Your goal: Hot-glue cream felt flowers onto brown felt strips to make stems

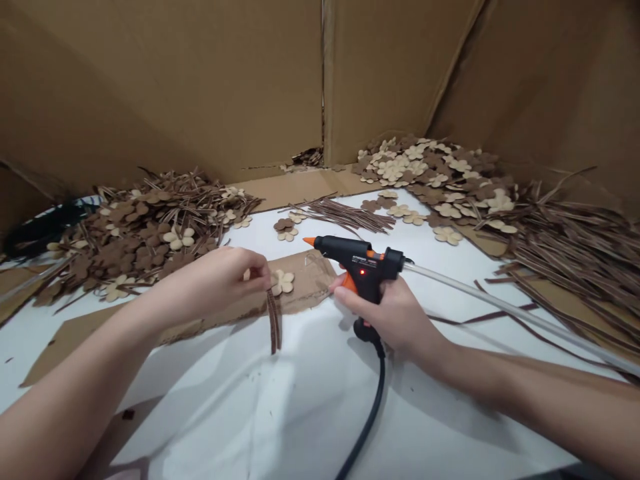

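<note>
My left hand (245,272) is closed in a pinch at the upper end of some thin brown strips (273,323), which hang over the edge of a cardboard piece (200,323). Just right of its fingertips a cream flower cutout (283,282) lies on the cardboard. My right hand (385,307) is wrapped round the handle of a black glue gun (360,260) with a lit red light. The gun's orange nozzle points left, above the cardboard and up and to the right of the cream flower. A long clear glue stick (490,303) sticks out of its back.
Heaps of brown and cream flowers with strips (145,227) lie at the left. More flowers (425,167) and strips (580,247) are at the right. A strip bundle (350,215) lies behind the gun. Its black cable (373,413) runs toward me. Cardboard walls (200,80) stand behind.
</note>
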A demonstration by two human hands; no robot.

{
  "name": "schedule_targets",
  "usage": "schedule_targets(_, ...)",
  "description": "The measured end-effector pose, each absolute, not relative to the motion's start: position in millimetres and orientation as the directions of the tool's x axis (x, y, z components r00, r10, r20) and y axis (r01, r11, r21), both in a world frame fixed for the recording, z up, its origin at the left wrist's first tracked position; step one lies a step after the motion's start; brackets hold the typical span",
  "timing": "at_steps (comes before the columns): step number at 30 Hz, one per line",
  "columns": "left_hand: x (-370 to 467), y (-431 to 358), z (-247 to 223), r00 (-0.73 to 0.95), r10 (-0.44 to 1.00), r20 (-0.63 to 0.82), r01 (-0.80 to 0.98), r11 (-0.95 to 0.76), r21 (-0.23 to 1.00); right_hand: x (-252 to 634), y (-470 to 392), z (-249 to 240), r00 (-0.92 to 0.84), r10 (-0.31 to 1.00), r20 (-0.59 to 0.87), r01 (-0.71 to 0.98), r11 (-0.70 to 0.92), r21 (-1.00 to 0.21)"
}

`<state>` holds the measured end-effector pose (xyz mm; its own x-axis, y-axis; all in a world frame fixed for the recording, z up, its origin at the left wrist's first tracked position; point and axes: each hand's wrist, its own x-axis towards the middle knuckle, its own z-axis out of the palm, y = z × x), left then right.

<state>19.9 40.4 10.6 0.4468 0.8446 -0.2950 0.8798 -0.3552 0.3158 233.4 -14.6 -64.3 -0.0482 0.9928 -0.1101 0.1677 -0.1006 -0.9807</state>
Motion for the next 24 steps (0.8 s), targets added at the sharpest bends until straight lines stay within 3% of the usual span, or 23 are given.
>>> schedule_targets(5, 25, 42, 0, 0.389, 0.896, -0.216, 0.913, -0.344, 0.22, 234, -14, -66, -0.029, 0.991, -0.133, 0.18, -0.125, -0.976)
schedule_targets(10, 28, 42, -9, 0.357, 0.911, -0.206, 0.923, -0.31, 0.227, 234, -13, -67, -0.011, 0.993, -0.12, 0.205, -0.116, -0.972)
schedule_targets(14, 29, 41, -3, 0.343, 0.899, -0.273, 0.912, -0.249, 0.327, 233, -13, -66, -0.001, 0.992, -0.124, 0.222, -0.12, -0.967)
schedule_targets(19, 24, 43, 9, 0.444, 0.776, -0.448, 0.778, -0.087, 0.622, 232, -14, -63, 0.009, 0.988, -0.152, 0.207, -0.151, -0.967)
schedule_targets(24, 26, 47, 1, 0.366, 0.834, -0.413, 0.819, -0.078, 0.569, 231, -13, -61, 0.021, 0.987, -0.162, 0.191, -0.163, -0.968)
